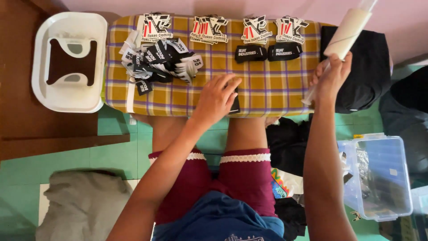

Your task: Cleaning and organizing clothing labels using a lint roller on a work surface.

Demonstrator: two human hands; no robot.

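We see a small black label lying flat near the lower edge of a yellow and purple checked tabletop, at the middle of the frame. The left hand presses down on it with fingers spread flat, not closed round it; most of the label is hidden under the palm, with only its right edge showing.

To the right, the right hand has its grip closed round a pale roll with a clear tube end, held tilted toward the upper right corner, well apart from the label.

Along the top of the tabletop lies a row of four printed card tags in white, black and red. Just below the two right ones sit two folded black labels. At upper left a loose heap of black and white labels rests. Left of the tabletop stands a white plastic stool. At lower right a clear plastic box sits on the green floor.
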